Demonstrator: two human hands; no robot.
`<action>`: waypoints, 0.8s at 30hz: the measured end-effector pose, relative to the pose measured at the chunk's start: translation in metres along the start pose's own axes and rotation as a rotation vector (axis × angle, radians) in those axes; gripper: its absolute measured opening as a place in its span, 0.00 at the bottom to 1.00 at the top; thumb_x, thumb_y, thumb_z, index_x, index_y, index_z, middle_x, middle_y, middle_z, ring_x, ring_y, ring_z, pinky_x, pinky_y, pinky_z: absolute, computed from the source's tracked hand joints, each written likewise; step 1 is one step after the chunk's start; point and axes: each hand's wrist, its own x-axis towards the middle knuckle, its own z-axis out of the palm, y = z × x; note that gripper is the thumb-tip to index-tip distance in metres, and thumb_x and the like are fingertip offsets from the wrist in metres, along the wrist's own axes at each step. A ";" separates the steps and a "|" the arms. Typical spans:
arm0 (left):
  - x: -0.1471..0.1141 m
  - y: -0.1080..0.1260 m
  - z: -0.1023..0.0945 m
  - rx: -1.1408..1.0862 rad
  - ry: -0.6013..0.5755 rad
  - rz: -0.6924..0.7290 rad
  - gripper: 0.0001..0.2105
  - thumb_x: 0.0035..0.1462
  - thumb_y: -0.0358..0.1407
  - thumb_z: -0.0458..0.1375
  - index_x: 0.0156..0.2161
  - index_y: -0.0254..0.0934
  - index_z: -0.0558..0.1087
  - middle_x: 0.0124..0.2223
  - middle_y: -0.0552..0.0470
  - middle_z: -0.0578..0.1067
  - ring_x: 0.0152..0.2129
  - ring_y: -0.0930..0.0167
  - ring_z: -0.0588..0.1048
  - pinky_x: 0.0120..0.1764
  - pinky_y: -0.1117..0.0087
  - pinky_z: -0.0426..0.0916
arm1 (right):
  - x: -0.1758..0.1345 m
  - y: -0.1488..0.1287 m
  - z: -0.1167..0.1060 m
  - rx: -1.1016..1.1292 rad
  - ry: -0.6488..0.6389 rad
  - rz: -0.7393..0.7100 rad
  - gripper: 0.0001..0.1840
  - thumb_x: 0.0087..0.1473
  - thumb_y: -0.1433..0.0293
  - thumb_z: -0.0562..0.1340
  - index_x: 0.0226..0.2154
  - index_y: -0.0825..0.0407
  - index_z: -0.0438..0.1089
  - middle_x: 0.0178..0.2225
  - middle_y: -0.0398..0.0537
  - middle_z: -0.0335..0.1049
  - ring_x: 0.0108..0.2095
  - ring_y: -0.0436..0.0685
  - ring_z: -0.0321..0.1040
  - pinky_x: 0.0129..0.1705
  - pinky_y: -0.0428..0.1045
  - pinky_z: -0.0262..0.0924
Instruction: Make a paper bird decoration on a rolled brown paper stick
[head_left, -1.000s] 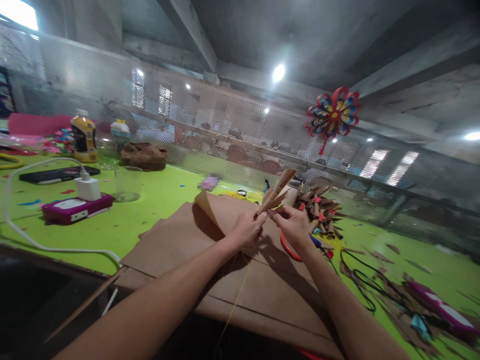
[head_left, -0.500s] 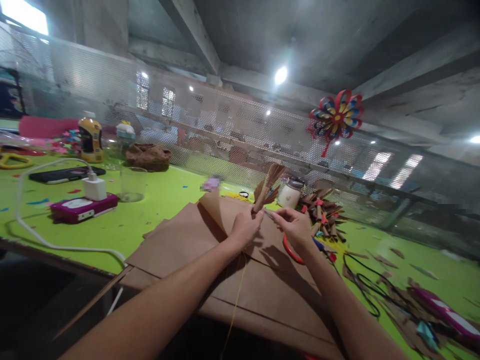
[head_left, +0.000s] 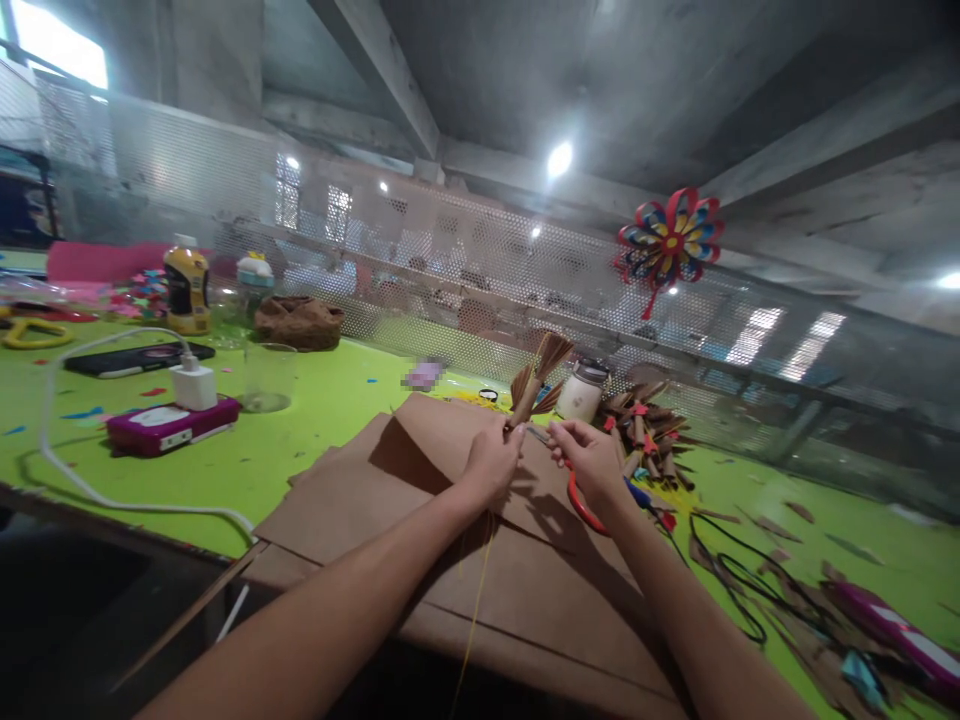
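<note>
**Holding brown paper roll (head_left: 521, 406) in left hand (head_left: 493, 458), pinching thin greyish piece (head_left: 538, 434) with right hand (head_left: 589, 456)**

Head view:
- Gripping the roll by its lower end, left fingers curled around it. Tilted a bit right, with fringed top fanned out and more fringe spreading lower down.
- Pinching the greyish piece between right thumb and fingertips, just beside the left thumb. Too small to identify; can't tell if touching the roll.
- Working above brown paper sheets (head_left: 337, 505), stacked on green counter (head_left: 352, 375) and jutting past its front edge. Can see yellow thread (head_left: 478, 590) trailing from under the left hand, down over the sheets.
- Under the right hand and wrist: red handle (head_left: 576, 498), with blue handle (head_left: 639, 493) just right of it.
- Right behind the roll: jar (head_left: 580, 392) with dark lid. Right of that: pile of rolls (head_left: 651, 438) with red bits.
- Far right: paper scraps (head_left: 799, 511), purple power strip (head_left: 904, 632).
- Left side: another purple strip (head_left: 172, 426) with white charger (head_left: 193, 387) plugged in on top, clear cup (head_left: 270, 380), black phone (head_left: 139, 358), yellow bottle (head_left: 187, 287), brown bundle (head_left: 300, 322).
- Hanging upper right: flower ornament (head_left: 670, 242), in red, blue and yellow.
</note>
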 end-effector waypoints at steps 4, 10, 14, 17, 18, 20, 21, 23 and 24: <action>0.000 -0.001 0.003 -0.041 -0.042 0.000 0.10 0.55 0.42 0.50 0.36 0.36 0.65 0.21 0.57 0.67 0.16 0.75 0.68 0.21 0.76 0.62 | 0.006 -0.005 -0.002 0.212 0.058 0.084 0.21 0.39 0.54 0.67 0.30 0.54 0.68 0.21 0.43 0.68 0.19 0.47 0.61 0.20 0.44 0.57; -0.004 0.002 0.007 -0.163 -0.143 -0.003 0.10 0.53 0.40 0.52 0.37 0.35 0.64 0.21 0.58 0.67 0.15 0.77 0.67 0.19 0.77 0.62 | 0.009 -0.003 -0.004 0.306 0.040 0.137 0.20 0.39 0.55 0.67 0.27 0.54 0.66 0.20 0.41 0.65 0.17 0.46 0.59 0.18 0.43 0.56; -0.006 0.004 0.008 -0.209 -0.171 -0.005 0.10 0.52 0.40 0.53 0.35 0.35 0.63 0.21 0.58 0.67 0.15 0.77 0.67 0.18 0.77 0.62 | 0.008 0.000 -0.004 0.325 0.073 0.118 0.20 0.37 0.56 0.69 0.26 0.54 0.66 0.20 0.41 0.65 0.18 0.46 0.59 0.19 0.43 0.56; -0.006 0.004 0.008 -0.228 -0.184 -0.008 0.10 0.53 0.40 0.53 0.35 0.35 0.62 0.21 0.58 0.66 0.15 0.77 0.66 0.18 0.77 0.62 | 0.008 0.000 -0.003 0.336 0.076 0.112 0.19 0.37 0.57 0.69 0.25 0.54 0.66 0.20 0.41 0.65 0.18 0.46 0.59 0.19 0.43 0.56; -0.006 0.003 0.008 -0.229 -0.188 -0.009 0.10 0.53 0.40 0.53 0.36 0.35 0.62 0.22 0.58 0.66 0.15 0.77 0.66 0.18 0.77 0.62 | 0.008 -0.001 -0.003 0.340 0.078 0.110 0.19 0.37 0.58 0.69 0.25 0.54 0.66 0.20 0.41 0.65 0.18 0.46 0.59 0.19 0.43 0.56; -0.006 0.003 0.008 -0.236 -0.200 -0.010 0.10 0.53 0.39 0.53 0.36 0.35 0.62 0.22 0.57 0.66 0.15 0.77 0.66 0.18 0.77 0.62 | 0.008 -0.002 -0.002 0.342 0.083 0.109 0.19 0.37 0.58 0.69 0.25 0.54 0.66 0.20 0.40 0.66 0.18 0.46 0.59 0.20 0.43 0.56; -0.006 0.003 0.008 -0.243 -0.203 -0.011 0.09 0.53 0.39 0.53 0.36 0.35 0.62 0.22 0.57 0.67 0.15 0.77 0.66 0.18 0.77 0.62 | 0.008 -0.002 -0.002 0.342 0.084 0.110 0.19 0.37 0.58 0.69 0.25 0.54 0.66 0.20 0.40 0.66 0.18 0.46 0.60 0.20 0.43 0.57; -0.007 0.003 0.008 -0.263 -0.205 -0.009 0.10 0.53 0.39 0.53 0.36 0.35 0.62 0.22 0.57 0.67 0.15 0.77 0.67 0.19 0.77 0.62 | 0.007 -0.003 -0.001 0.343 0.085 0.115 0.19 0.37 0.58 0.69 0.25 0.54 0.67 0.20 0.41 0.67 0.18 0.46 0.61 0.20 0.43 0.57; -0.007 0.004 0.008 -0.272 -0.205 -0.009 0.10 0.53 0.39 0.53 0.35 0.34 0.62 0.22 0.57 0.67 0.15 0.77 0.67 0.19 0.77 0.62 | 0.007 -0.003 -0.001 0.347 0.084 0.118 0.19 0.37 0.58 0.69 0.25 0.54 0.67 0.20 0.41 0.67 0.18 0.46 0.61 0.20 0.43 0.58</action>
